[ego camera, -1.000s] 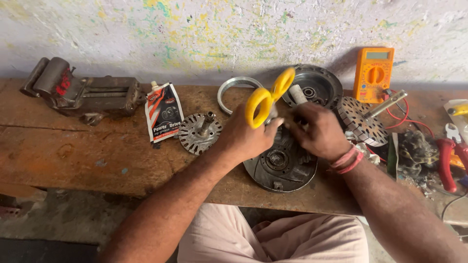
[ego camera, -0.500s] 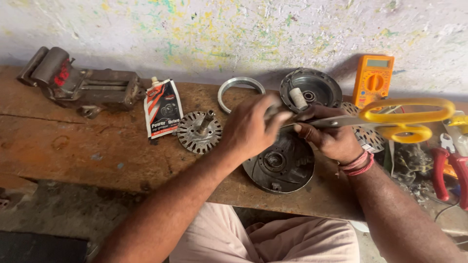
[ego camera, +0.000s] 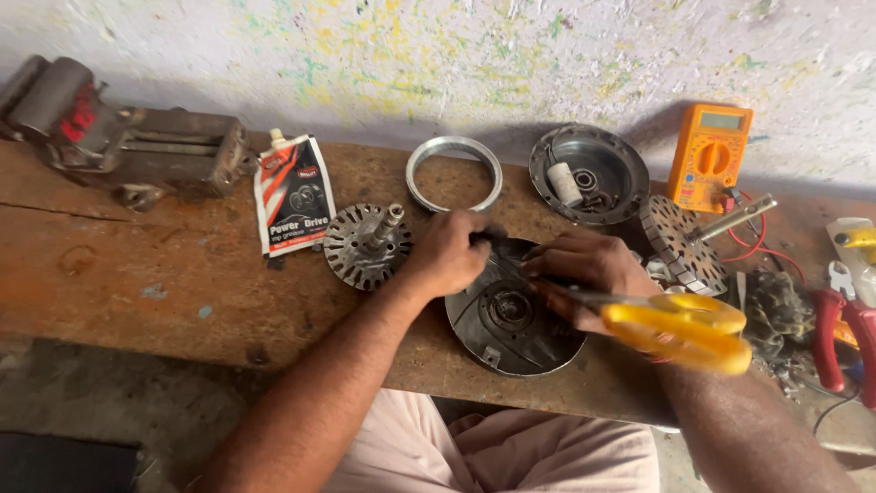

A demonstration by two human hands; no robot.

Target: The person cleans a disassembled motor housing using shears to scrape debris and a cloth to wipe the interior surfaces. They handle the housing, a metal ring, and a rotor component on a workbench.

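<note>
Workbench [ego camera: 137, 283] of worn wood spans the view; its near edge hides your lap, and its left and right ends are cut off by the frame. Bench vise [ego camera: 119, 137] sits at the far left against the paint-flecked wall, its outer end cropped. Your round metal motor cover [ego camera: 511, 319] lies flat at the near edge of the bench, directly under both hands; its upper rim is hidden behind them. A second round housing [ego camera: 589, 173] lies beyond it near the wall, with a small white cylinder inside.

Your left hand [ego camera: 452, 251] rests on the upper left rim of the cover, fingers curled narrow around something dark; what it pinches cannot be made out. Your right hand [ego camera: 584, 274] lies over the cover's right side, fingers closed on the yellow-handled scissors [ego camera: 680, 329]. The blades point toward the left hand and are mostly covered by your fingers, so the tips are not readable.

Slotted rotor [ego camera: 368, 245] stands just left of your left hand. A metal ring [ego camera: 453, 173], a grease pouch [ego camera: 294, 194] and an orange multimeter [ego camera: 710, 155] lie farther back. Tools at the far right are partly cropped.
</note>
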